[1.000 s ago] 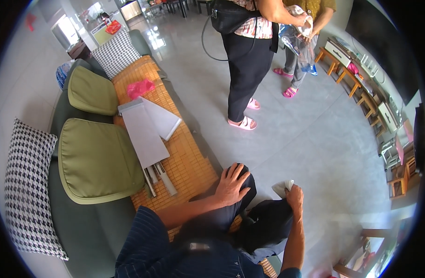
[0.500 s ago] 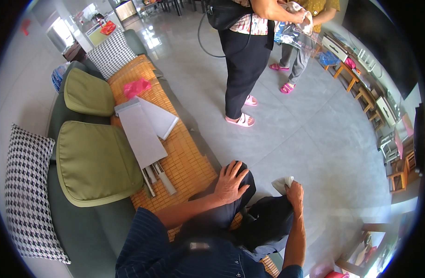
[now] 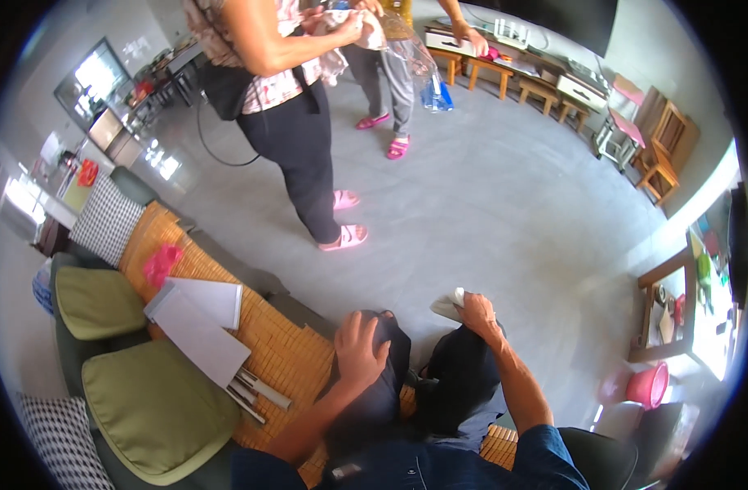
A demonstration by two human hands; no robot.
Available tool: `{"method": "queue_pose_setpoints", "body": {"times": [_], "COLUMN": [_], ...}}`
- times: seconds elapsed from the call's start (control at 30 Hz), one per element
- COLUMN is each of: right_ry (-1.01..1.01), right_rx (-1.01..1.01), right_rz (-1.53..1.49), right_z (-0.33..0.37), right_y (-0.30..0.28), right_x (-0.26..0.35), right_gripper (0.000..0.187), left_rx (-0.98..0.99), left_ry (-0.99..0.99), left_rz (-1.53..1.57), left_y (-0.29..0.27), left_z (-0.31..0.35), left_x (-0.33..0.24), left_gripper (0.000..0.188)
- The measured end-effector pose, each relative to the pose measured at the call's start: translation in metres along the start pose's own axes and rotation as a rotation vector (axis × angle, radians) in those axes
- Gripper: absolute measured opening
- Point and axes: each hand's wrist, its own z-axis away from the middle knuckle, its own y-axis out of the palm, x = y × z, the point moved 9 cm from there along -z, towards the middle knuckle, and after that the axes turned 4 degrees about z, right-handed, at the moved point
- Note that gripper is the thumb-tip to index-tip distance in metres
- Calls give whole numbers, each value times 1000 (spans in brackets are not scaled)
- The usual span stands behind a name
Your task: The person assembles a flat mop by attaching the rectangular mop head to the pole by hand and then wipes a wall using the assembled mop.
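My left hand [image 3: 359, 351] lies palm down on my left knee, fingers loosely spread and holding nothing. Over my right knee, my right hand [image 3: 478, 314] is closed on a folded, pale cloth-like piece [image 3: 447, 307]; I cannot tell its exact kind. To the left, a long light-grey flat box [image 3: 196, 335] lies on the sofa's bamboo mat [image 3: 288, 351], with several thin rails [image 3: 259, 392] jutting from its near end. A second grey panel [image 3: 215, 300] sits beside it, partly covered, and a crumpled pink plastic bag [image 3: 162, 265] lies beyond.
A person in black trousers [image 3: 288, 163] handles whitish cloth ahead, beside another in grey trousers [image 3: 382, 82] with see-through plastic near them. Green cushions [image 3: 157, 408] line the sofa at left. Wooden stools [image 3: 490, 77] stand far off; a table [image 3: 672, 347] and pink bucket [image 3: 648, 384] are right.
The view has swung right, so the sofa and people appear farther left. The far person's arm now reaches out toward the stools. My hands stay at my knees, the right still gripping the pale piece.
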Motion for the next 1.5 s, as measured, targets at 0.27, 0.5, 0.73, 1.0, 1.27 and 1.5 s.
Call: {"method": "queue_pose_setpoints", "body": {"times": [0.27, 0.5, 0.73, 1.0, 1.27, 1.5], "right_ry": [22, 12, 73, 116, 132, 153], "right_rx": [-10, 6, 68, -91, -60, -76], "right_rz": [-13, -29, -105, -196, -258, -318], "right_z": [2, 0, -2, 8, 7, 8], "right_y": [9, 14, 13, -28, -25, -27], "right_x": [-9, -4, -8, 6, 6, 10], "right_gripper": [25, 19, 17, 20, 21, 20], "left_rx": [-19, -9, 37, 89, 103, 79], "left_ry": [29, 22, 16, -5, -16, -13], "left_rz": [-35, -45, -47, -84, -61, -75], "left_y": [3, 1, 7, 10, 11, 7], "left_z": [0, 2, 0, 1, 0, 0], "left_x": [-2, 3, 2, 6, 9, 13], "left_gripper": [59, 58, 57, 58, 59, 59]}}
